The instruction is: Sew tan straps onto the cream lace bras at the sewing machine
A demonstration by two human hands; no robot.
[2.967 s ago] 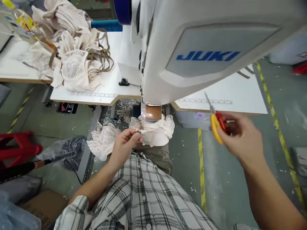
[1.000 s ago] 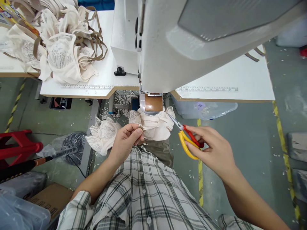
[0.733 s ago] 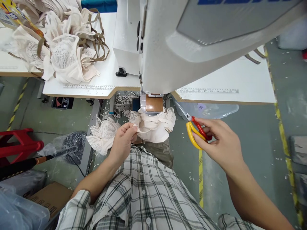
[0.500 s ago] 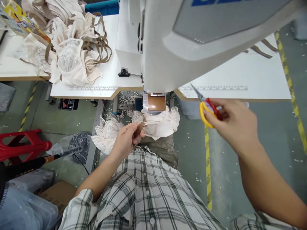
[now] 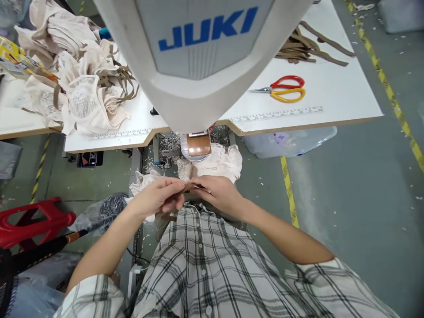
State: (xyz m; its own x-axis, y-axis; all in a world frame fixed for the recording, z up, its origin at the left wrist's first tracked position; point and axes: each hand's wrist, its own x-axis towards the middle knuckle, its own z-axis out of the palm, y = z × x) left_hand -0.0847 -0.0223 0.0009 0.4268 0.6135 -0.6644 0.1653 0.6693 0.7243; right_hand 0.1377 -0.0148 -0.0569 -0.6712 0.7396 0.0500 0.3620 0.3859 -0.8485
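My left hand (image 5: 160, 195) and my right hand (image 5: 220, 194) meet in front of my shirt, fingers pinched on a small brown strap (image 5: 188, 187), mostly hidden between the fingertips. Just beyond them, a cream lace bra (image 5: 220, 161) hangs at the sewing machine's work arm (image 5: 198, 145). More cream lace fabric (image 5: 145, 180) shows behind my left hand. The scissors (image 5: 287, 89), with one red and one yellow handle, lie on the white table to the right, away from both hands.
The white sewing machine head (image 5: 202, 62) overhangs the white table (image 5: 344, 92). Cream bras with brown straps (image 5: 86, 97) are heaped at left. Loose brown straps (image 5: 298, 46) lie at right. A plastic bin (image 5: 291, 141) stands below; a red stool (image 5: 36, 221) is at lower left.
The scissors have gone from my right hand onto the table. My right hand has moved left to join my left hand at the strap. The view has shifted to the right.
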